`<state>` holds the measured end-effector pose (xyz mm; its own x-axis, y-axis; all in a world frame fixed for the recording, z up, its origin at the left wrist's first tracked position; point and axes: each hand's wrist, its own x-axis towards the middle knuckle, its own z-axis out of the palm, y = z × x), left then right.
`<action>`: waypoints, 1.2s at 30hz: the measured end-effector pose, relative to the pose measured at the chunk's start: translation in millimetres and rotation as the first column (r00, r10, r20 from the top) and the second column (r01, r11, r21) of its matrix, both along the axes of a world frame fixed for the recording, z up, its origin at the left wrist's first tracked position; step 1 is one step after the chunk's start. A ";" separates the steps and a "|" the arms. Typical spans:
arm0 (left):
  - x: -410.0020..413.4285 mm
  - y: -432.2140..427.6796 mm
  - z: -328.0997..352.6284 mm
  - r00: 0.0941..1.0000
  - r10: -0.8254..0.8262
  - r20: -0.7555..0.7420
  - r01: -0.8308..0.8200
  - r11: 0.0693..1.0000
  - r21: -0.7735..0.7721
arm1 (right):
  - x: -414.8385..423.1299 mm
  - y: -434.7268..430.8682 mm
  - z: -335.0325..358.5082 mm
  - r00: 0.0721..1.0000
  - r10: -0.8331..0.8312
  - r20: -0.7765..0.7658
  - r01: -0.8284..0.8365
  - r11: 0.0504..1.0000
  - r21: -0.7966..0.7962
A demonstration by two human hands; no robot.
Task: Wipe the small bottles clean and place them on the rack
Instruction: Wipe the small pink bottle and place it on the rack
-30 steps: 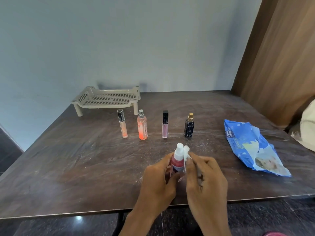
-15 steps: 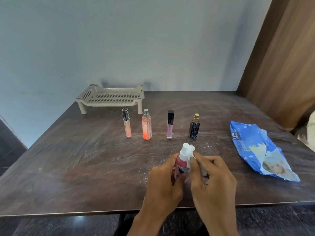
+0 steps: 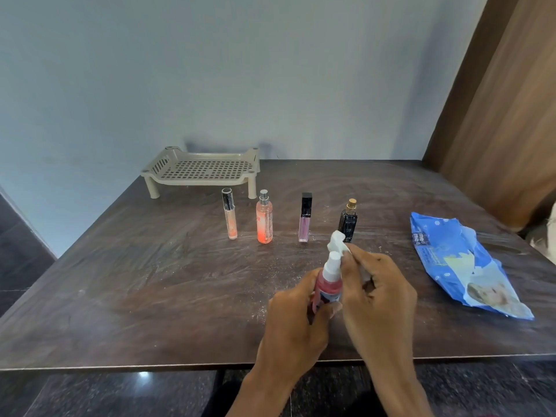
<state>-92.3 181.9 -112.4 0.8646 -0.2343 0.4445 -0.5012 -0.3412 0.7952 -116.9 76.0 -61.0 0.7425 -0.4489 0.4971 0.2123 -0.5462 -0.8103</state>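
Left hand [image 3: 296, 319] grips red spray bottle [image 3: 328, 285]; right hand [image 3: 376, 291] pinches white wipe [image 3: 338, 243] at its cap. Beyond the hands: four upright bottles [image 3: 264, 218], rack [image 3: 204, 170].

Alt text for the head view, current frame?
Left hand grips a red spray bottle over a dark table; right hand holds a white wipe at its cap. Four small bottles stand in a row before a beige rack; blue wipes pack at right.

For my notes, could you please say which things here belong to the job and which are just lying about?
Job: red spray bottle, white wipe, clear tube, orange bottle, purple tube, dark bottle, rack, wipes packet.
Lying about: pale object at right edge.
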 end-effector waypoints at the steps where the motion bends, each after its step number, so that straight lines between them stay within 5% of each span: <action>1: -0.8 0.1 -0.7 1.000 -0.003 -0.006 0.003 1.000 -0.004 | 0.6 -1.7 1.8 1.000 0.020 -0.009 -0.021 1.000 -0.020; 5: -1.2 0.1 1.2 0.998 -0.049 -0.028 0.050 0.998 0.028 | -18.7 1.6 -4.6 0.996 -0.034 0.081 0.041 0.995 -0.091; 11: 3.5 1.7 4.6 0.965 -0.224 -0.134 0.236 0.969 0.073 | -27.7 -10.4 -7.0 0.999 0.028 0.033 -0.029 0.999 0.026; 19: 2.1 -2.4 7.0 0.991 0.082 0.104 -0.078 0.996 -0.037 | -28.6 -1.7 -7.4 0.997 0.022 0.076 -0.024 0.999 0.021; 29: 3.7 3.0 6.7 0.993 -0.086 0.084 0.076 0.990 0.116 | -0.6 -12.3 9.5 0.986 0.157 -0.059 -0.157 0.988 0.013; 36: 3.5 3.3 7.8 0.985 -0.138 0.102 0.129 0.988 0.084 | -21.9 -5.9 -2.6 1.000 0.015 0.026 -0.014 0.998 -0.054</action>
<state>-88.8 185.2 -104.6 0.7717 -0.3813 0.5089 -0.6271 -0.3232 0.7087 -138.8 70.1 -63.6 0.7349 -0.4104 0.5399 0.2415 -0.5856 -0.7738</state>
